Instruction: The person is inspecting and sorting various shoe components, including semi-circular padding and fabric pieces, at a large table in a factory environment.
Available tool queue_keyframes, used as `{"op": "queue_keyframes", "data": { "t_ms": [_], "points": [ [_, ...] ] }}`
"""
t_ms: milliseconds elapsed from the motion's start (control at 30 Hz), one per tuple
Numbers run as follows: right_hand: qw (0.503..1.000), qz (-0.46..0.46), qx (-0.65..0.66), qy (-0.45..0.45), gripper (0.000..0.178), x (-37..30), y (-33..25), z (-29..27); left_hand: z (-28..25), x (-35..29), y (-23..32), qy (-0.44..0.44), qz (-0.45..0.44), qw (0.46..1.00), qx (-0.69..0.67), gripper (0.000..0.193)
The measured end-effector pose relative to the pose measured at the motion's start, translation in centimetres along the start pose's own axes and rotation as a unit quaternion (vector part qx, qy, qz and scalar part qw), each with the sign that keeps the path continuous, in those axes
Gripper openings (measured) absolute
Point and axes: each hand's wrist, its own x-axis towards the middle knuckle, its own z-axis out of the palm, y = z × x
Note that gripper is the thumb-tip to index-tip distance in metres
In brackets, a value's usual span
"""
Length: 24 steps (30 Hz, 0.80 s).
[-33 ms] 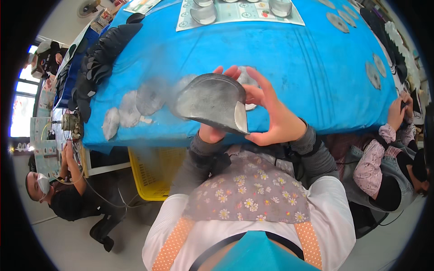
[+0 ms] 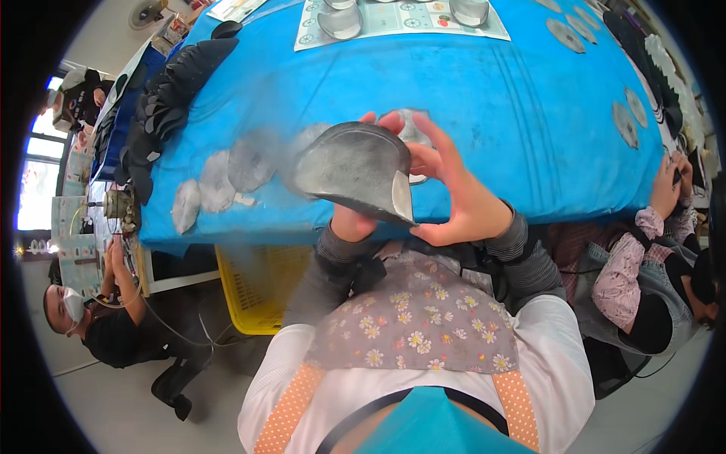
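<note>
Above the near part of the table, both my hands hold a curved, dark grey cup-shaped pad (image 2: 348,163), with a pale patch along its right edge. My left hand (image 2: 352,225) is mostly hidden behind the pad; its fingertips show over the top rim and its heel below. On the right side, my right hand (image 2: 473,204) pinches the edge, thumb at the lower corner and fingers near the upper one. Flat grey rounded pieces (image 2: 217,181) lie on the table to the left. Another grey piece (image 2: 416,129) is partly covered by my right fingers.
Blue cloth covers the table (image 2: 454,83). A row of overlapping black curved pieces (image 2: 174,87) runs along its left side. Similar cups stand on a printed sheet (image 2: 401,39) at the back. Below the front edge sits a yellow basket (image 2: 261,325). Co-workers are at both sides.
</note>
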Motion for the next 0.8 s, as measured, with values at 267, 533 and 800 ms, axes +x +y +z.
{"op": "queue_keyframes", "data": {
  "t_ms": [267, 533, 800],
  "points": [
    [0.995, -0.009, 0.043, 0.091, 0.129, -1.8, 1.4, 3.0, 0.3, -0.9, 1.1, -0.028, 0.03, 0.999, 0.027, 0.12],
    [0.981, -0.045, -0.085, 0.169, 0.126, -2.5, 1.9, 2.9, 0.9, -1.1, 0.6, 0.002, 0.061, 0.998, 0.018, 0.123],
    [0.982, -0.091, -0.057, 0.154, 0.124, -2.5, 2.1, 3.7, 0.0, -1.8, 1.2, -0.027, 0.037, 0.998, 0.053, 0.125]
  ]
}}
